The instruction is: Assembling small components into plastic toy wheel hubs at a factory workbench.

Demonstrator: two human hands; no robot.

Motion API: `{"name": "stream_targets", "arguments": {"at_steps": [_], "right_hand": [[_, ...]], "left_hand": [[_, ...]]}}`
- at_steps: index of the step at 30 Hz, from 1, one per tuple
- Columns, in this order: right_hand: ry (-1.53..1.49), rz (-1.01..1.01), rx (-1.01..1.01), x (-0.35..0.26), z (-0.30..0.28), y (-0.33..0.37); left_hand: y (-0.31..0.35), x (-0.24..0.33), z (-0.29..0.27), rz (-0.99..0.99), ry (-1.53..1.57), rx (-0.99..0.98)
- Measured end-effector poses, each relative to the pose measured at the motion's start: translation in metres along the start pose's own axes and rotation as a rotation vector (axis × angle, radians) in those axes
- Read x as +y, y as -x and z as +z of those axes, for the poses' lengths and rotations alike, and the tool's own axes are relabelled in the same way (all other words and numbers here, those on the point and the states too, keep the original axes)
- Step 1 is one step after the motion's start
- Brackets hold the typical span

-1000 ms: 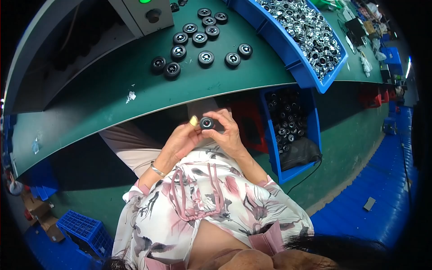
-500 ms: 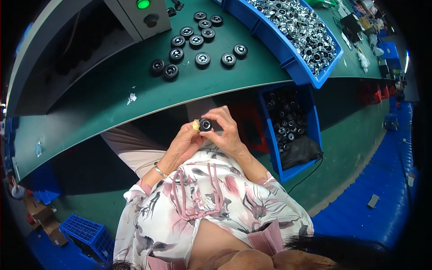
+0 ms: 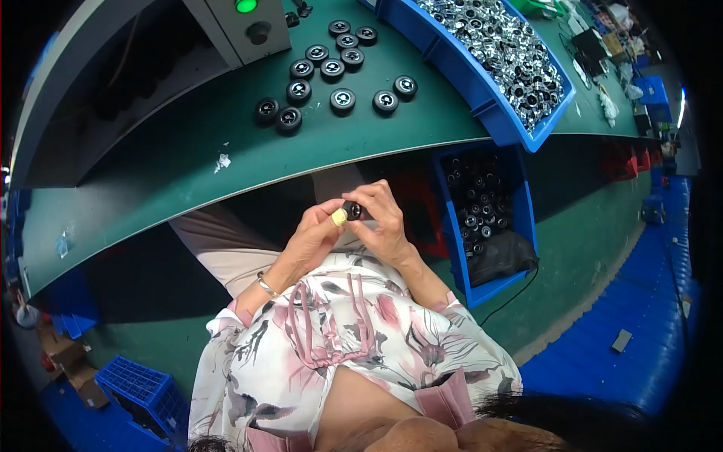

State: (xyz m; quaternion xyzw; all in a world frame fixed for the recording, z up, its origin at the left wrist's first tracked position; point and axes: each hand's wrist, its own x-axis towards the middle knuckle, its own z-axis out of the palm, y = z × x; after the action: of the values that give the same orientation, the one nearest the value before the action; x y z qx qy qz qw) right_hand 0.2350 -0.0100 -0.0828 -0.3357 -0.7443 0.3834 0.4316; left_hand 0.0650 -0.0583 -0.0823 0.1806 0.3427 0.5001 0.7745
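Both hands are up in front of the person's chest, just below the near edge of the green tabletop (image 3: pixel 188 173), pinching one small round black part (image 3: pixel 352 210) between them. The left hand (image 3: pixel 315 235) grips it from the left with thumb and fingers, and one fingertip wears a yellow finger cover (image 3: pixel 339 218) that touches the part. The right hand (image 3: pixel 384 222) curls over it from the right, its fingers bent around the top and side, so only the dark face of the part shows between the two. A thin bracelet (image 3: pixel 265 285) sits on the left wrist.

On the tabletop beyond the hands lies a loose group of similar black round parts (image 3: pixel 331 71) with pale centres, well apart from the hands. Behind them stands a grey box with a lit green button (image 3: pixel 245 6) and a black knob. To the right, a long blue bin (image 3: pixel 482 113) on the tabletop is heaped with shiny silver parts. Below the tabletop edge, to the right of the right hand, a second blue bin (image 3: pixel 527 218) holds more black parts. A blue crate (image 3: pixel 139 384) stands on the floor at lower left.
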Motion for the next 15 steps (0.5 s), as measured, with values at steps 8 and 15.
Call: {"name": "stream_targets", "arguments": {"at_steps": [8, 15], "right_hand": [[0.072, -0.085, 0.025, 0.000, 0.001, -0.002], [0.035, -0.100, 0.061, 0.005, 0.002, 0.005]], "left_hand": [[-0.002, -0.003, 0.001, 0.039, -0.139, 0.096], [-0.002, -0.006, 0.016, 0.216, -0.434, 0.136]]}}
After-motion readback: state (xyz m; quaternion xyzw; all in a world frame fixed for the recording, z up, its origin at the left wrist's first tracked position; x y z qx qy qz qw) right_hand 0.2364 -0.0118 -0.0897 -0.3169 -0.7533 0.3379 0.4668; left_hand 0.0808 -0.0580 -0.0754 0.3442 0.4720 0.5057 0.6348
